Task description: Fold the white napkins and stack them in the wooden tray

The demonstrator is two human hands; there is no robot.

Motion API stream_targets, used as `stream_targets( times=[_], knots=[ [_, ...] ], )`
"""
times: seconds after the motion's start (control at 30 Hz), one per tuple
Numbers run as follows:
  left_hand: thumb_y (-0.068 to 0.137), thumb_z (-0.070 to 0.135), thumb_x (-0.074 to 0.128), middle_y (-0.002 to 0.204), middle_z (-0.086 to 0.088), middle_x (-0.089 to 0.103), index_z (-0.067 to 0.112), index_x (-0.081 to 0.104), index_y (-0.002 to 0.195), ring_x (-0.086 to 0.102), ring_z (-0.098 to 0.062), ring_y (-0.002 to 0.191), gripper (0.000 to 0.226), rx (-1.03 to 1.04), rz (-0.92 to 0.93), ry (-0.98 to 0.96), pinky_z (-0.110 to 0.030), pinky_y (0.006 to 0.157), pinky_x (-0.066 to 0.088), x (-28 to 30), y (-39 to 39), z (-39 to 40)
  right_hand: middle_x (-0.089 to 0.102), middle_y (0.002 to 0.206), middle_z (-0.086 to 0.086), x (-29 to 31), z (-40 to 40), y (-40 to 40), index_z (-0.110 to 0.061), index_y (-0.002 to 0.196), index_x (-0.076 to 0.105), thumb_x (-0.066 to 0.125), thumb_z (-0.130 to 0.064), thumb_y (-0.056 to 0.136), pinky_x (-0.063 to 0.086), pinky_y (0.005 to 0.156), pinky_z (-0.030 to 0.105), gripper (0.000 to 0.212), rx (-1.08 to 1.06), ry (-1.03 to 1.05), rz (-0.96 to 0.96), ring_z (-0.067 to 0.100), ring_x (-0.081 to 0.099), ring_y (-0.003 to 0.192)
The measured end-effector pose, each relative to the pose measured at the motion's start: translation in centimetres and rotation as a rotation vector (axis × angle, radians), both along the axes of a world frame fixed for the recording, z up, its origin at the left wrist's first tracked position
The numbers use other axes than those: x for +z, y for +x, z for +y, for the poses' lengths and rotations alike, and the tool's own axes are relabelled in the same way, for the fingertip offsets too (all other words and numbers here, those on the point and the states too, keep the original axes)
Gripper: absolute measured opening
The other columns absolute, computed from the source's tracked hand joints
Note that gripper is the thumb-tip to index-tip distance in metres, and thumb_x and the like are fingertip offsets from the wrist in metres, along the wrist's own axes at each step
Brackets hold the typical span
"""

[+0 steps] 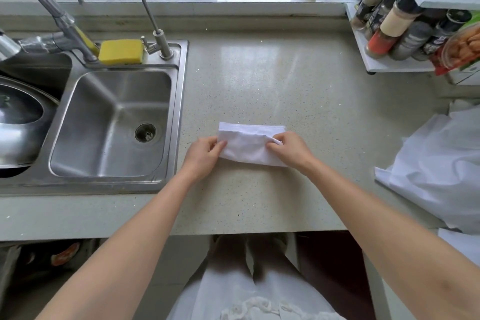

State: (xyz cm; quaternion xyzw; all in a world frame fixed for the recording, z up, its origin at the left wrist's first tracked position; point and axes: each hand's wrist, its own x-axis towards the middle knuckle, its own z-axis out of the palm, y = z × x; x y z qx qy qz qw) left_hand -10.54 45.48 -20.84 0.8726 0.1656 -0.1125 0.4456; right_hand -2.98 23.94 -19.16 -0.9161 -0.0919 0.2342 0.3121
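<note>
Now napkin, pinched between both hands' fingers

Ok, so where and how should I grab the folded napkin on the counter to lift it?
Probably pinch the white napkin at its two short ends, where the left hand and right hand already grip it. It lies flat as a wide strip, so coming from both sides should keep the fold together.

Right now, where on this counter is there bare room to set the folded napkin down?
Bare counter lies between the sink and the spice rack, beyond the napkin both hands hold. The strip at the near edge is bare too. The right edge is crowded by loose white cloth.
</note>
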Motion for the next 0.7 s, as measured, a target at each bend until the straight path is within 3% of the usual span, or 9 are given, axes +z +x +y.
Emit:
stream_targets(
  times=[0.17, 0.33, 0.47, 0.7],
  knots=[
    [0.101, 0.031, 0.036, 0.078, -0.008, 0.061, 0.007, 0.059, 0.082, 0.054, -0.027, 0.072, 0.039, 0.062, 0.015, 0.327, -0.034, 0.058, 0.033, -0.5, 1.8, -1.3, 0.045, 0.061, 0.007, -0.8, -0.4, 0.2, -0.017, 0.059, 0.035, 0.051, -0.017, 0.088, 0.026, 0.055, 0.033, 0.034, -0.151, -0.140, -0.158, 0.028, 0.044, 0.066],
    [0.100, 0.024, 0.032, 0.099, -0.018, 0.065, 0.002, 0.062, 0.097, 0.058, -0.036, 0.091, 0.037, 0.099, 0.101, 0.475, -0.037, 0.069, 0.041, -0.6, 3.4, -2.2, 0.064, 0.094, 0.018, -1.9, 0.4, 0.8, -0.010, 0.089, 0.051, 0.044, -0.017, 0.096, 0.031, 0.062, 0.033, 0.012, -0.110, -0.258, -0.249, 0.036, 0.058, 0.084],
    [0.098, 0.020, 0.034, 0.101, -0.021, 0.063, 0.000, 0.058, 0.103, 0.058, -0.037, 0.090, 0.032, 0.131, 0.105, 0.493, -0.037, 0.069, 0.041, -1.1, 3.5, -2.5, 0.065, 0.087, 0.017, -2.3, 1.2, 0.7, -0.005, 0.109, 0.048, 0.033, -0.013, 0.100, 0.036, 0.056, 0.034, 0.019, 0.051, -0.403, -0.369, 0.033, 0.061, 0.075],
    [0.099, 0.025, 0.037, 0.102, -0.022, 0.063, -0.001, 0.058, 0.108, 0.060, -0.037, 0.092, 0.034, 0.107, 0.147, 0.554, -0.036, 0.068, 0.041, -0.6, 3.8, -2.9, 0.056, 0.066, 0.005, -3.1, 1.7, 1.3, -0.007, 0.111, 0.046, 0.037, -0.005, 0.099, 0.034, 0.048, 0.029, 0.015, 0.091, -0.526, -0.373, 0.021, 0.047, 0.054]
  ],
)
